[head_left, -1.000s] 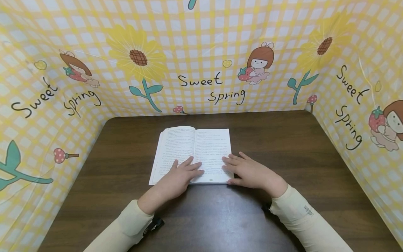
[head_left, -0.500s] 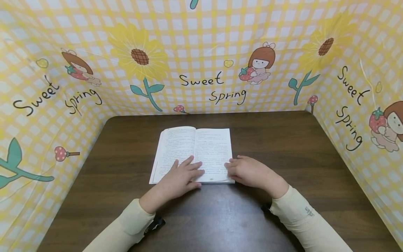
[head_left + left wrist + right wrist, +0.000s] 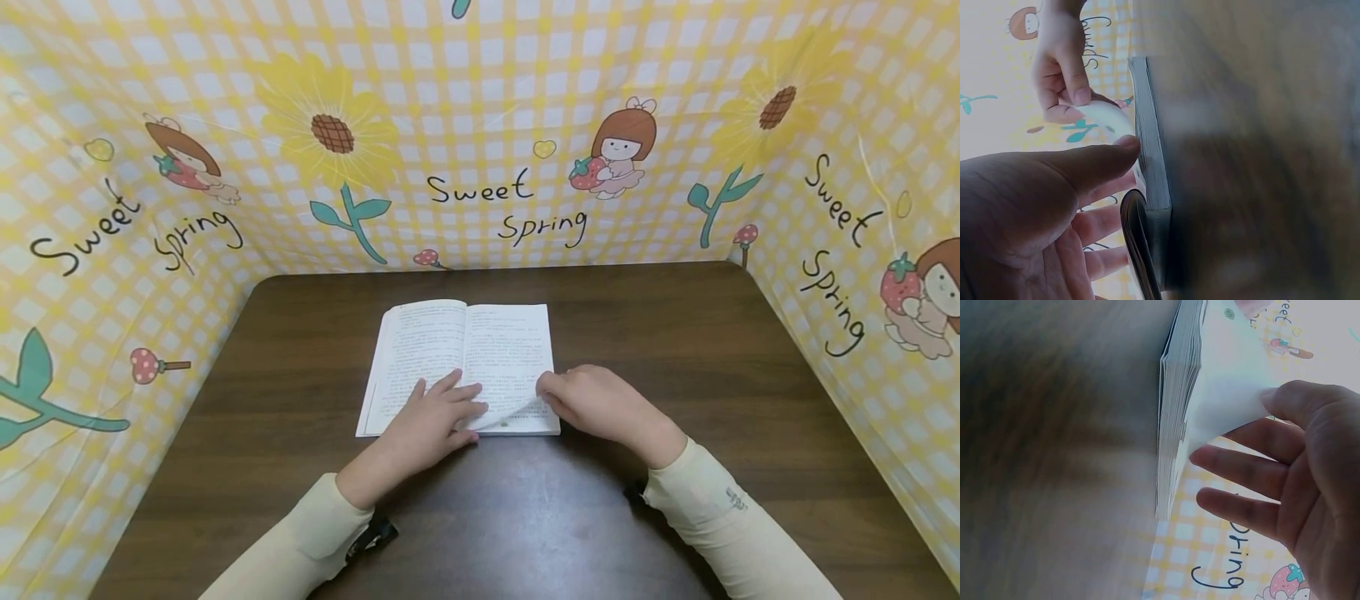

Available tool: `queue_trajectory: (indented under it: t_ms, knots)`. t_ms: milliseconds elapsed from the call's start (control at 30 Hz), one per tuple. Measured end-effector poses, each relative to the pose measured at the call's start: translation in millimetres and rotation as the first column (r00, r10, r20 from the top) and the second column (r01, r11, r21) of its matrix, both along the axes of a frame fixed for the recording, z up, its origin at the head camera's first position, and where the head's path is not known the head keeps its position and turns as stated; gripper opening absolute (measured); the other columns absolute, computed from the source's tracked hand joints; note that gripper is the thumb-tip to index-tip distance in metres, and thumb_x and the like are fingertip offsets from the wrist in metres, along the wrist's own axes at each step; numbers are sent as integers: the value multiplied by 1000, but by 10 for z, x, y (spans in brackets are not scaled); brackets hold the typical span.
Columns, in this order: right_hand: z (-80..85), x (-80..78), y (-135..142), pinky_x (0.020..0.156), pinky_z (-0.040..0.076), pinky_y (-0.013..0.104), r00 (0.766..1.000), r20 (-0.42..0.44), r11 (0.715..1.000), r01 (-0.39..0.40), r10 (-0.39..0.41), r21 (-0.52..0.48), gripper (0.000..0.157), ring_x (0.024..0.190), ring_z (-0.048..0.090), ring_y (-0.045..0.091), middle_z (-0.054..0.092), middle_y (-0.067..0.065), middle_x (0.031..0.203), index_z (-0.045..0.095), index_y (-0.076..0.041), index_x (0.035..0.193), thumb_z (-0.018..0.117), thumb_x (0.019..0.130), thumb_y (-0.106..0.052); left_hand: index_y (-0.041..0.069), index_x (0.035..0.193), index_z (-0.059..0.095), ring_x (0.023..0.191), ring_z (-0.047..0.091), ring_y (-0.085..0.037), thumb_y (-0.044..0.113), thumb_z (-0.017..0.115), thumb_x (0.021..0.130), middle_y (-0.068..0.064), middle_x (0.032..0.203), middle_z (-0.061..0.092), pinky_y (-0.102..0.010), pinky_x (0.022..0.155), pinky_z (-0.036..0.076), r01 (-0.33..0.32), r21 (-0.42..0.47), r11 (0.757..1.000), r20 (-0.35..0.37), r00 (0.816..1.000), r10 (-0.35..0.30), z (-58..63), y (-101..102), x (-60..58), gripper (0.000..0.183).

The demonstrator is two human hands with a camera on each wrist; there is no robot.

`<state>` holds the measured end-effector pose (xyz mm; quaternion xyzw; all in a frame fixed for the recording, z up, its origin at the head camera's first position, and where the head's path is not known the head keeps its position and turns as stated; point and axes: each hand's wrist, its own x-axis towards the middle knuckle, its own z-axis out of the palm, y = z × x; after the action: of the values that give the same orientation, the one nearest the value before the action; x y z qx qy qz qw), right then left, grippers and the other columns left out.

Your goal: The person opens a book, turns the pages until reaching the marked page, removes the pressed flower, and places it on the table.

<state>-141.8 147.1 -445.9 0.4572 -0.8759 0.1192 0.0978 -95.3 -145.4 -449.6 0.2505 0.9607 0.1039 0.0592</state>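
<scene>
An open book [image 3: 427, 342] lies on the dark wooden table [image 3: 660, 333], with printed text on both pages. My left hand [image 3: 427, 421] rests with fingers spread across the lower middle of the book, near the spine, its thumb along the bottom edge. At the lower right of the book, my right hand [image 3: 600, 404] pinches the corner of a page [image 3: 1229, 394] between thumb and forefinger. That page is lifted and curves up off the stack below. In the right wrist view the other fingers [image 3: 1241, 472] of this hand extend beside the page edges.
A yellow-and-white checked cloth [image 3: 480, 125] printed with sunflowers, girls and the words "Sweet Spring" walls off the back and both sides of the table. Dark straps show under both cream sleeves [image 3: 300, 533].
The right hand's fingers, spread over the right page's edge earlier, have drawn together and now pinch and raise its lower corner. The left hand stays on the book; its thumb has shifted to the bottom edge.
</scene>
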Motion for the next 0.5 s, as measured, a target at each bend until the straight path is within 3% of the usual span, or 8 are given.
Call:
queue_trajectory:
  t_ms: [200, 500]
  knots:
    - [22, 2, -7, 55, 43, 25, 997, -81, 999, 1, -5, -52, 8, 53, 41, 7, 55, -15, 65, 63, -19, 95, 67, 97, -14, 28, 133, 71, 152, 34, -27, 39, 71, 96, 6, 152, 55, -72, 114, 28, -4, 4, 1000, -13, 1000, 4, 6, 6, 3, 38]
    - [52, 17, -11, 68, 53, 30, 986, -164, 992, -34, 14, -120, 8, 65, 61, 8, 72, -11, 84, 68, -18, 104, 67, 97, -13, 29, 131, 72, 151, 37, -27, 36, 66, 100, 7, 149, 58, -73, 113, 29, -12, 35, 999, -27, 1000, 13, 15, 3, 15, 32]
